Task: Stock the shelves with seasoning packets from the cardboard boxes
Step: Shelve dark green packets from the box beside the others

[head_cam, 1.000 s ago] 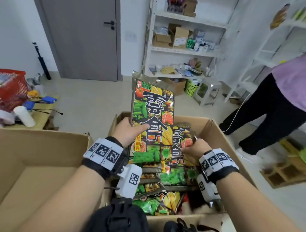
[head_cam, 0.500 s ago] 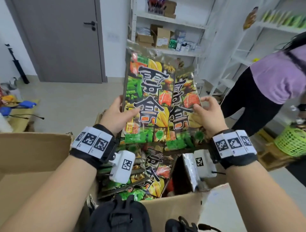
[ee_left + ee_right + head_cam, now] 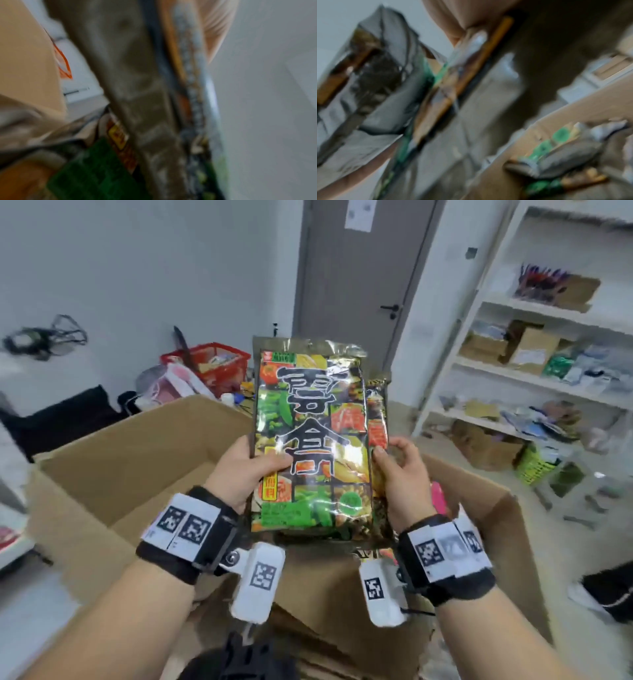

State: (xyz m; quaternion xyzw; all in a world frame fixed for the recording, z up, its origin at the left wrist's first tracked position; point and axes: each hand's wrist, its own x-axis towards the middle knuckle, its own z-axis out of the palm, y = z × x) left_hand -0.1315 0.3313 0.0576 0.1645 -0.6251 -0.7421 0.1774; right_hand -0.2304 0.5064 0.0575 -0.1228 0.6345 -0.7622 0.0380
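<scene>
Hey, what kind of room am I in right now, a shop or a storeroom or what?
Most likely a small stockroom. White shelving holds boxes and loose packets, open cardboard boxes stand on the floor, and a red shopping basket sits by the wall.

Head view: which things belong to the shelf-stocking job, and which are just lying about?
Job: packets, held by left hand and right hand; cardboard box; shelves.
Lying about: red basket, door, green basket.

My left hand point(image 3: 245, 474) and right hand point(image 3: 402, 474) grip stacked seasoning packets point(image 3: 310, 436) upright above open cardboard box point(image 3: 113, 460); shelves point(image 3: 534, 378) right.
</scene>
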